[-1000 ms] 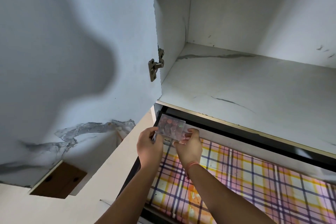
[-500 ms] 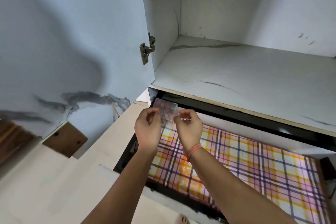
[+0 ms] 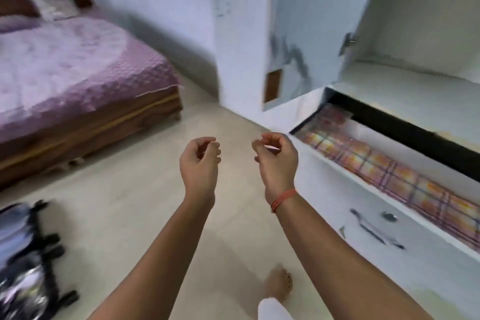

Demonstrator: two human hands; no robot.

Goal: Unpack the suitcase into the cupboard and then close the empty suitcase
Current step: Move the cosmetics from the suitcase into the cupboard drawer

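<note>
Pose: left hand (image 3: 199,163), right hand (image 3: 277,163) raised abreast, loosely curled (both empty).

Motion blur softens everything. The drawer (image 3: 428,262) runs past the right edge, so its far end is unseen. In its back left corner a small clear case (image 3: 335,117) is too smeared to show its contents. Above the drawer, the cupboard (image 3: 428,21) is cut by the top and right edges. Well left of the drawer, the suitcase (image 3: 23,262) is cropped by the left and bottom edges, its contents a blur. Just left of the drawer, the right hand (image 3: 275,161) curls its fingers; whether its grip holds anything cannot be told. Below the drawer front, white cloth (image 3: 270,309) partly covers a bare foot (image 3: 279,283).
</note>
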